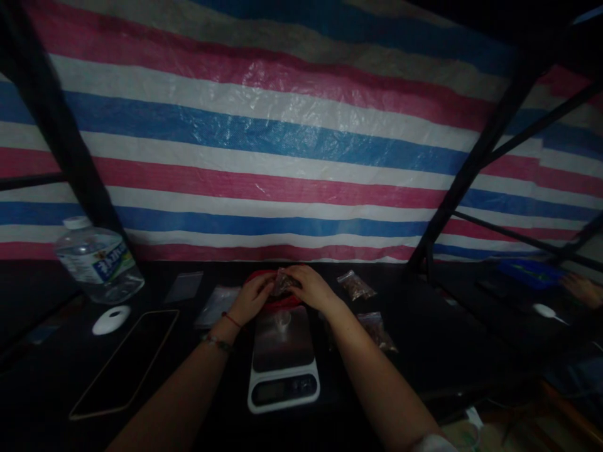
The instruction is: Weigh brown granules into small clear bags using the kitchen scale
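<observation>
Both hands, the left hand (252,298) and right hand (308,285), pinch one small filled bag (284,280) in a shared grip just beyond the scale (283,361), keeping it steady over the red dish (276,302)

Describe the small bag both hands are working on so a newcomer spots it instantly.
Start at the white kitchen scale in the middle of the dark table. Just beyond its far edge, the left hand and right hand meet over something red. The clear bag of brownish bits pinched between them is the one; the other filled bags lie untouched to the right.
</observation>
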`<state>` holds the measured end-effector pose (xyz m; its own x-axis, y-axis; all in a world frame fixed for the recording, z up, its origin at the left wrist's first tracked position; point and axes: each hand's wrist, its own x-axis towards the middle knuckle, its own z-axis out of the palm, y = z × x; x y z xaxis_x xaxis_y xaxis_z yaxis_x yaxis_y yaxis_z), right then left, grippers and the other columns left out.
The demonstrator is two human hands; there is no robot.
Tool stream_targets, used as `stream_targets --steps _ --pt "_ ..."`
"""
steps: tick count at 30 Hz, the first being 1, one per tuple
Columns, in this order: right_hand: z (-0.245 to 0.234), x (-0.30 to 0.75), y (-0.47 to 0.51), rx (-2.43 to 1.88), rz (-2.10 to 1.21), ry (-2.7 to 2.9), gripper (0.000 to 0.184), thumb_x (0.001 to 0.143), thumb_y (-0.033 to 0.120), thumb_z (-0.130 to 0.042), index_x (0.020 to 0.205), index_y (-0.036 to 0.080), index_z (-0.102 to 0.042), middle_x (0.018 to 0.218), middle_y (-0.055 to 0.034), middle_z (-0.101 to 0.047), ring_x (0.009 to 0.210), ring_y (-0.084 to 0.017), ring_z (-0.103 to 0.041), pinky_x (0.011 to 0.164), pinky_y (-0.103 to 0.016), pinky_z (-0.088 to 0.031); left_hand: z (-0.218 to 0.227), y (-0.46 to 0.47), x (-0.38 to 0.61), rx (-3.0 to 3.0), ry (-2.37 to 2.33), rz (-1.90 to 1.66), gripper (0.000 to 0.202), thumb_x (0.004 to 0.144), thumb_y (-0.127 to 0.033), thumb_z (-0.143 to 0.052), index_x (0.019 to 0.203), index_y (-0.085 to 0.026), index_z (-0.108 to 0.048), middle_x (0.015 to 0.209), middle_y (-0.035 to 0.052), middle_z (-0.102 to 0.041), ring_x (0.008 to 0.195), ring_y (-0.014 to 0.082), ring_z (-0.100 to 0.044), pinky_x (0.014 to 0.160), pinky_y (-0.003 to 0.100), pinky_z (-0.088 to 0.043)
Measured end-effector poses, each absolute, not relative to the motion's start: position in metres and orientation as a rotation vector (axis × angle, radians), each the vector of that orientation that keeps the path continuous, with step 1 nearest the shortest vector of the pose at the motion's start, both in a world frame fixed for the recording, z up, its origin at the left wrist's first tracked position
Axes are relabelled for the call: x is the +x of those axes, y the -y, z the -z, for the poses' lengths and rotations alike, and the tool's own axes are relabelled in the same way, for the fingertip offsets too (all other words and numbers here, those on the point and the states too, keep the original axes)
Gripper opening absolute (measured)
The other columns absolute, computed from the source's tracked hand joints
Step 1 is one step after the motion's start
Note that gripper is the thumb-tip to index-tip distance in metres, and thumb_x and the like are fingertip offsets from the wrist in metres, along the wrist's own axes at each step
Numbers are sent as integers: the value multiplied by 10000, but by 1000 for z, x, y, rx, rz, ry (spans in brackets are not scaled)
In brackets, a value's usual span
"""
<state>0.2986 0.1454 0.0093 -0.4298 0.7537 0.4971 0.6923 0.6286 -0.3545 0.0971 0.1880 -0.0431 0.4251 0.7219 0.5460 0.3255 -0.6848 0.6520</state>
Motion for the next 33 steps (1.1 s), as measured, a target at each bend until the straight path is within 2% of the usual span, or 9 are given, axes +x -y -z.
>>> stream_targets --steps 4,7,11,18,22,26,33 --pt "-11 280 -154 -1128 -38 2247 464 773 84 -598 1211 236 -588 1207 -58 -624 1110 -210 -537 975 -387 -405 46 -192 96 2044 -962 -1180 309 833 -385 -518 989 -158 -657 950 74 -710 858 193 -656 786 312 -520" --pt "-4 278 -154 -1199 86 2055 409 778 119 -611 1166 250 -618 1219 -59 -601 1140 -233 -494 984 -419 -385 48 -196 97 1887 -1034 -1274 296 805 -404 -548 916 -153 -660 850 57 -708 762 175 -653 718 290 -523" --pt "14 282 -151 -1222 50 1917 179 813 180 -611 972 203 -690 976 -67 -662 974 -210 -566 901 -370 -436 49 -192 104 1781 -990 -1221 283 796 -420 -558 791 -153 -650 721 37 -691 662 163 -644 647 277 -528" --pt "27 282 -146 -1220 -113 1975 258 793 294 -678 1039 219 -688 978 -55 -701 937 -195 -606 865 -335 -454 48 -184 115 1762 -920 -1168 289 777 -400 -574 908 -162 -673 890 64 -723 783 193 -677 724 314 -553" --pt "25 280 -142 -1242 -93 1976 247 767 252 -696 1010 216 -705 985 -59 -693 929 -190 -604 854 -322 -457 48 -183 116 1873 -927 -1183 259 789 -389 -568 866 -169 -681 865 52 -720 797 185 -668 758 306 -541" --pt "27 279 -143 -1245 -103 1973 188 798 214 -652 974 212 -721 909 -53 -686 862 -171 -604 818 -302 -461 49 -183 118 1921 -934 -1207 260 802 -382 -563 873 -162 -681 879 55 -717 818 186 -663 779 306 -531" --pt "29 282 -147 -1206 -298 1912 194 855 172 -553 929 210 -728 850 -33 -703 795 -143 -626 757 -256 -469 46 -181 118 1948 -913 -1209 250 821 -359 -534 871 -160 -676 870 51 -709 805 180 -651 753 289 -522"
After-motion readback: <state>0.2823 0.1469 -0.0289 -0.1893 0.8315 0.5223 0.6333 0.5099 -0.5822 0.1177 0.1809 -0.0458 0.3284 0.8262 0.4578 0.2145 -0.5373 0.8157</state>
